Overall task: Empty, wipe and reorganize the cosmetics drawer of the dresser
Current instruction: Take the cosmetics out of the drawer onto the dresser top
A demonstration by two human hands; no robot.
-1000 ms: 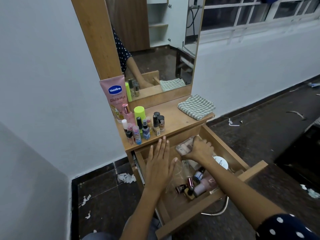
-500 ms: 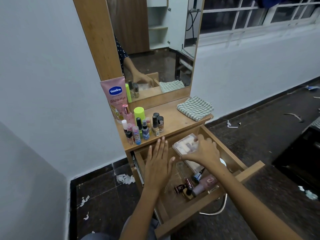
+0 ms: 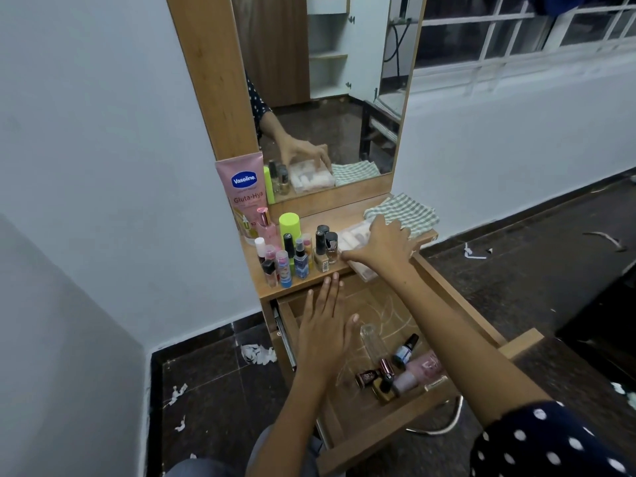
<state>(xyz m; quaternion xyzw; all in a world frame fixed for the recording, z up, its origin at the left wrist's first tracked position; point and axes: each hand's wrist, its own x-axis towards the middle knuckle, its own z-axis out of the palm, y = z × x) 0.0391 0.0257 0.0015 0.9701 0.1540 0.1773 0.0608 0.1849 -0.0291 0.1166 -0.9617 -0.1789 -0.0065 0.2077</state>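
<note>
The wooden drawer (image 3: 457,297) of the dresser stands pulled out. My right hand (image 3: 387,244) grips a clear plastic case of pale cosmetics (image 3: 351,237) and holds it on the dresser top (image 3: 344,218), between the bottles and the cloth. My left hand (image 3: 325,330) lies flat, fingers straight, over the drawer's left side. Several small bottles and a pink tube (image 3: 395,373) lie at the drawer's front, beside a clear glass bottle (image 3: 373,340).
A pink Vaseline tube (image 3: 244,194), a lime-green can (image 3: 289,227) and several small bottles (image 3: 296,256) crowd the top's left. A checked cloth (image 3: 409,211) lies at its right, below the mirror (image 3: 327,91). Paper scraps (image 3: 256,352) litter the dark floor.
My right hand lifted the clear case out of the drawer and carried it up onto the dresser top. My left hand stayed flat over the drawer.
</note>
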